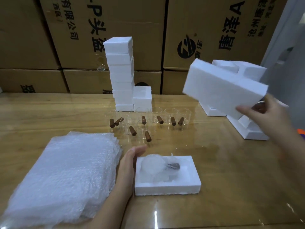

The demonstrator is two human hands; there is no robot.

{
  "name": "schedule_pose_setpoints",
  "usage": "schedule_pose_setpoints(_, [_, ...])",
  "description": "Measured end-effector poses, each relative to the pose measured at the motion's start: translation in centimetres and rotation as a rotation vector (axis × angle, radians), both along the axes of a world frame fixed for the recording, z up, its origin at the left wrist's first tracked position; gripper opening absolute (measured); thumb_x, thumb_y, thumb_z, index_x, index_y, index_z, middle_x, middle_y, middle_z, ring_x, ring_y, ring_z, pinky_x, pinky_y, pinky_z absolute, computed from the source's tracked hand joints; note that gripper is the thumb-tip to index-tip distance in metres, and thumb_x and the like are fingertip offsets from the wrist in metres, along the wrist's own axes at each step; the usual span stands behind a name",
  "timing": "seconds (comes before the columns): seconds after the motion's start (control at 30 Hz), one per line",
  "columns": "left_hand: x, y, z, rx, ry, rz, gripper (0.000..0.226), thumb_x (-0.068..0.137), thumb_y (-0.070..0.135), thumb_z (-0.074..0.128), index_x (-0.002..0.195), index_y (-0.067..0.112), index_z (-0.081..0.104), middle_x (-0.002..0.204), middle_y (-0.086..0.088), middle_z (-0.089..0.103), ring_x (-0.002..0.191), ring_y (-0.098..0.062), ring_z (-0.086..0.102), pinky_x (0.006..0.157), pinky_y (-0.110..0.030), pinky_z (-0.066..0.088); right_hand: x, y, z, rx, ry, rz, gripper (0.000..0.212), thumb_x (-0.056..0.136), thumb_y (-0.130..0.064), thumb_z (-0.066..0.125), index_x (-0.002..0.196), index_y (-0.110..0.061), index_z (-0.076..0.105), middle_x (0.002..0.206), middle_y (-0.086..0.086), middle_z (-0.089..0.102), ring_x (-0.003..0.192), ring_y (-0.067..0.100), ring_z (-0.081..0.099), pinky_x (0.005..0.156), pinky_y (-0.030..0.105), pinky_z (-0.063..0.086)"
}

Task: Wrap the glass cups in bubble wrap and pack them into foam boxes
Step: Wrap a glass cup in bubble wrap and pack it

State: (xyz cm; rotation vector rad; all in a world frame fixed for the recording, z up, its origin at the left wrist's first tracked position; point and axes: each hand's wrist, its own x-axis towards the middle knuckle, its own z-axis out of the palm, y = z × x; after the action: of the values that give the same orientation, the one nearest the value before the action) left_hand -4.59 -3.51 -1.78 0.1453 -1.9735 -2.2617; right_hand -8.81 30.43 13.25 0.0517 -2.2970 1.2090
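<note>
Bare wooden tabletop [239, 176] lies open right of your white foam tray [166, 188]. Your left hand [127, 164] fills the gap to the clear bubble-wrap stack [66, 171]; brown-handled clear glass cups [143, 124] crowd behind.

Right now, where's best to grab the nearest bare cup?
Pinch the cup by its wooden handle, from the near side: it sticks out toward you, clear of the other cups, while the glass body sits crowded among them.
</note>
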Motion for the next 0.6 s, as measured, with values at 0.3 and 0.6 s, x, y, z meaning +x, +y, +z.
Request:
schedule_pose_setpoints(0.3, [0.5, 0.1, 0.8, 0.090, 0.067, 0.046, 0.036, 0.100, 0.020, 0.035, 0.093, 0.021, 0.071, 0.094, 0.006, 0.074, 0.093, -0.010, 0.067, 0.077, -0.027, 0.050, 3.4, -6.1, -8.3, -0.315, -0.551, 0.530, 0.040, 0.072, -0.033, 0.073, 0.109, -0.026, 0.060, 0.105, -0.003, 0.073, 0.094, 0.019, 0.069, 0.085, 0.042, 0.054])
schedule_pose_setpoints(0.6, [1.4, 0.1, 1.6, -0.010, 0.235, -0.002, 0.030, 0.098, -0.009, 0.038, 0.118, -0.001, 0.058, 0.103, -0.003, 0.071, 0.094, -0.014, 0.067, 0.072, -0.020, 0.052, 4.2, -7.3, -9.8, -0.315, -0.734, 0.578, 0.063, 0.066, -0.051, 0.074, 0.122, -0.026, 0.059, 0.113, -0.003, 0.070, 0.106, 0.025, 0.066, 0.097, 0.048, 0.048])
